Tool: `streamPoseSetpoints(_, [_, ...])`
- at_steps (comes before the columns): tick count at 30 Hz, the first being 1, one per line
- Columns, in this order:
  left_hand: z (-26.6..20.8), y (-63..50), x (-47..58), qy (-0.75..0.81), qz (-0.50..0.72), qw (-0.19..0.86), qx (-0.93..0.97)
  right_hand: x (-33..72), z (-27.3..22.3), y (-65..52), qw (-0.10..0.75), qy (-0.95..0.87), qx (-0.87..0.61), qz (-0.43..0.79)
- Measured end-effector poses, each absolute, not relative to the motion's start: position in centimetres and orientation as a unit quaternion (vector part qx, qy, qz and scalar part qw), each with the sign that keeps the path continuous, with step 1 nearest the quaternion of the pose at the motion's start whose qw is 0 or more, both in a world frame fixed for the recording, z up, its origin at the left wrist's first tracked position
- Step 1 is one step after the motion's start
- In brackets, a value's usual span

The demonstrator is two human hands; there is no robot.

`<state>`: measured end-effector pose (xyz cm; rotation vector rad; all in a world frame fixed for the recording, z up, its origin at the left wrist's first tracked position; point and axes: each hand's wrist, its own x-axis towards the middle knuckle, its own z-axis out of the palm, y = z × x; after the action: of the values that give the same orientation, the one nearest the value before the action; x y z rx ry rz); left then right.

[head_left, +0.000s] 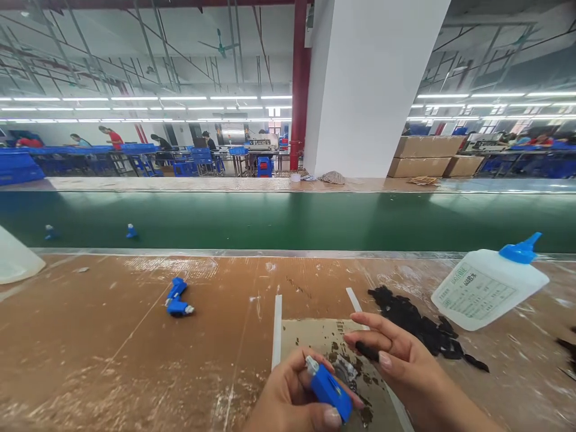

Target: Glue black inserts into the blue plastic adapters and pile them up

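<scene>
My left hand [297, 399] is closed around a blue plastic part [330, 390] with a pale grey tip, held tilted over a stained piece of cardboard [310, 333]. Just to its right, my right hand [396, 354] pinches a small black piece [366, 351] between thumb and fingers. The two hands are close together but apart. Beyond my right hand lies a pile of similar black pieces [414, 321]. Two more blue parts [177, 300] rest on the brown table to the left. White tape strips [277, 330] border the cardboard, which carries dark smears.
A white glue bottle [488, 288] with a blue nozzle leans at the right. Part of another white container [15, 258] shows at the left edge. Behind the table runs a green conveyor belt [252, 219] carrying small blue parts [130, 231]. Cartons [423, 157] and people are farther back.
</scene>
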<state>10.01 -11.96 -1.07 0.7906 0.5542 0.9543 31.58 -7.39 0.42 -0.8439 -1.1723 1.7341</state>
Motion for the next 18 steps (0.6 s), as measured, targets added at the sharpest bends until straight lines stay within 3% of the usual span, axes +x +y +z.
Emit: streamPoseSetpoints(18, [-2.1,-12.9,10.7,0.191,0.423,0.818,0.34,30.2,0.7,-9.7,0.353,-0.491,-0.292,0.741])
